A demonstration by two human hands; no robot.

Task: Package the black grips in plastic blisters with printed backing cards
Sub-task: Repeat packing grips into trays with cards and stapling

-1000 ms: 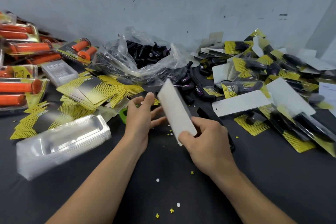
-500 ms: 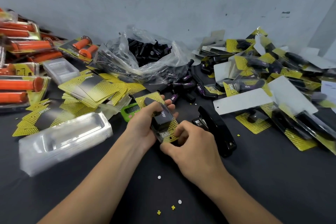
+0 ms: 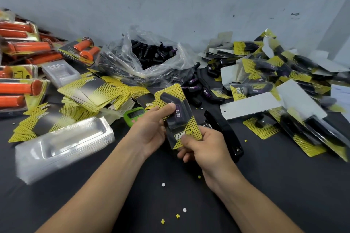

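Note:
Both hands hold one blister pack [image 3: 175,98] above the middle of the table: a yellow-and-black printed card with a black grip [image 3: 173,114] under clear plastic, printed face up. My left hand [image 3: 151,128] grips its left side, thumb pressed on the blister. My right hand [image 3: 206,149] pinches the near end of the card. A clear plastic bag of loose black grips [image 3: 149,55] lies behind. Loose printed cards [image 3: 94,92] are heaped at the left, and a stack of empty clear blisters [image 3: 62,145] lies at the near left.
A black stapler [image 3: 223,130] lies just right of my hands. A pile of finished black-grip packs [image 3: 284,85] fills the right side. Orange grip packs [image 3: 20,89] are stacked at the far left. A green counter [image 3: 133,114] sits behind my left hand. Small paper bits dot the dark table [image 3: 284,185].
One second ago my right hand held the pack white back up. It has been turned printed face up, and both hands have raised it slightly, away from the table.

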